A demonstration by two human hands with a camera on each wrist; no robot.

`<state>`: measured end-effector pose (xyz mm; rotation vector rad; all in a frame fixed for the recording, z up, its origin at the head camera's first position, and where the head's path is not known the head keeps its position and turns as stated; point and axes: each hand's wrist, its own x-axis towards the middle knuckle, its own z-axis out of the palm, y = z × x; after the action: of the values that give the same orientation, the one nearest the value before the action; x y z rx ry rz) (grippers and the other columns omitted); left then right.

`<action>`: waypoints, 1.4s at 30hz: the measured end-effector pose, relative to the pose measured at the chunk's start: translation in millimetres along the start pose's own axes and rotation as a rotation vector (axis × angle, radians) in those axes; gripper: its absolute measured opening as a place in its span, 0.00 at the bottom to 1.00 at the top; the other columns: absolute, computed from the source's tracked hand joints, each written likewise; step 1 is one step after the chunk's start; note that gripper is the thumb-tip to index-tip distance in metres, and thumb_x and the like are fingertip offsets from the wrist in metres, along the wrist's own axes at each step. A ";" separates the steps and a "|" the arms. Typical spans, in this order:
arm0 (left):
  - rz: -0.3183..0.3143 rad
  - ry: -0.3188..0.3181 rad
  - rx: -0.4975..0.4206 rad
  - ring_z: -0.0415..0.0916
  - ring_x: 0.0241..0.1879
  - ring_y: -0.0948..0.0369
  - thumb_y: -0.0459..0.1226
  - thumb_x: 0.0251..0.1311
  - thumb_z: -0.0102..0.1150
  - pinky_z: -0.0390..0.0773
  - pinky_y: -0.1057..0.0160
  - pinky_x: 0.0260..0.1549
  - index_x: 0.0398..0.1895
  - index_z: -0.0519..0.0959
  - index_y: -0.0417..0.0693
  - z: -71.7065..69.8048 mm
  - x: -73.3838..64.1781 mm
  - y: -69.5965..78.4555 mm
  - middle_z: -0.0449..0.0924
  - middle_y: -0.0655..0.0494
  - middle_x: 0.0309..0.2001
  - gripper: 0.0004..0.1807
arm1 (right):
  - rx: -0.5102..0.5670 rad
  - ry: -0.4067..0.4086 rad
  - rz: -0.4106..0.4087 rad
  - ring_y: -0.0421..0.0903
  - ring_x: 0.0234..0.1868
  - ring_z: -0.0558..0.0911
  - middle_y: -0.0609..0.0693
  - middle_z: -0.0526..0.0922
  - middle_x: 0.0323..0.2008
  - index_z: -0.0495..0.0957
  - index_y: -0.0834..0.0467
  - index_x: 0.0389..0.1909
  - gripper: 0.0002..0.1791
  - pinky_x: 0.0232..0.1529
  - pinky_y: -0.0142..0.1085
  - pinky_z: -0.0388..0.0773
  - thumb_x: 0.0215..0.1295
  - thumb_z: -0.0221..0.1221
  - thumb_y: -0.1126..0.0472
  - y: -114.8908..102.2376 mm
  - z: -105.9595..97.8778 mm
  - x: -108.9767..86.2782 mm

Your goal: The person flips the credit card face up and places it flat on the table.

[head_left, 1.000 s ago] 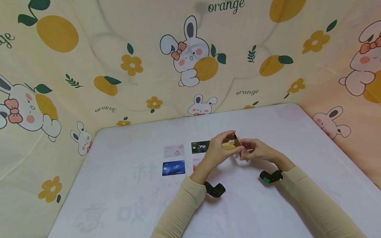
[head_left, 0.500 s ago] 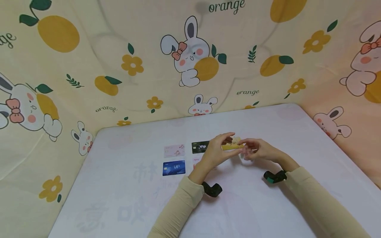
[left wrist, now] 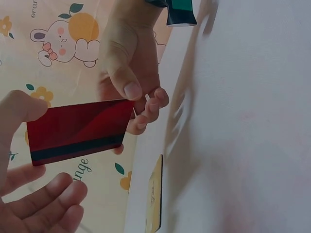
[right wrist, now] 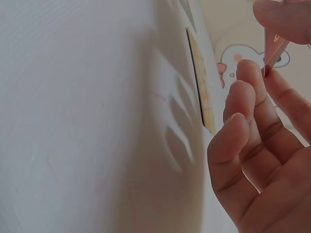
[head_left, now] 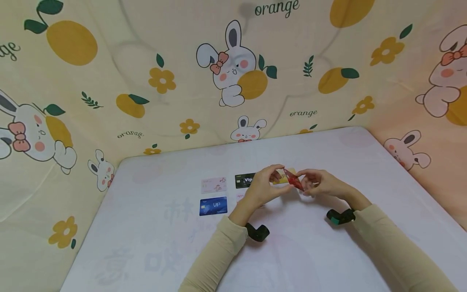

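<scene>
A red card (head_left: 294, 179) with a dark stripe is held up over the table between both hands. My left hand (head_left: 263, 187) pinches one short edge between thumb and finger; in the left wrist view the striped face of the red card (left wrist: 80, 128) shows, and the other left fingers are loosely bent below it. At the opposite end, my right hand (head_left: 324, 185) pinches the card's edge with thumb and forefinger. Behind the hands a gold card (head_left: 280, 178) lies flat on the table, partly hidden.
Left of the hands lie a pale pink card (head_left: 213, 185), a blue VIP card (head_left: 213, 206) and a black Vip card (head_left: 244, 181). Another pink-and-white card (head_left: 240, 197) is mostly covered by the left hand. The white table (head_left: 146, 227) meets a printed cloth backdrop (head_left: 164, 48).
The card has turned: dark and steeply angled a second ago, barely visible half a second ago, its red face shows now. Both hands have shifted slightly, the right one to the right.
</scene>
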<state>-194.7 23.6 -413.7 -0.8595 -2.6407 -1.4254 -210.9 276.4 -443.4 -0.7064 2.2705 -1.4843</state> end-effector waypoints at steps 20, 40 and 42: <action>-0.073 -0.081 0.074 0.66 0.22 0.70 0.44 0.51 0.71 0.66 0.77 0.24 0.60 0.72 0.46 0.6 -7.2 -7.7 0.82 0.49 0.28 0.32 | -0.018 0.040 0.023 0.36 0.29 0.74 0.49 0.76 0.29 0.66 0.72 0.56 0.29 0.32 0.28 0.74 0.53 0.64 0.72 -3.8 -4.6 -7.1; -0.161 -0.146 0.057 0.65 0.17 0.72 0.44 0.51 0.71 0.65 0.76 0.20 0.61 0.71 0.50 2.3 -11.7 -15.4 0.79 0.53 0.21 0.33 | 0.008 0.048 0.051 0.38 0.29 0.73 0.45 0.76 0.29 0.66 0.71 0.57 0.31 0.31 0.29 0.74 0.52 0.65 0.72 0.7 -7.4 -9.4; -0.172 -0.149 0.062 0.65 0.17 0.71 0.44 0.51 0.71 0.66 0.76 0.20 0.61 0.71 0.50 3.1 -12.6 -16.0 0.79 0.54 0.21 0.33 | 0.008 0.050 0.059 0.37 0.28 0.73 0.45 0.76 0.29 0.66 0.70 0.57 0.31 0.31 0.28 0.74 0.52 0.65 0.72 1.6 -7.7 -9.3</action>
<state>-190.9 13.4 -431.2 -0.7780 -2.9178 -1.3531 -207.8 288.1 -441.8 -0.6013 2.2999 -1.4995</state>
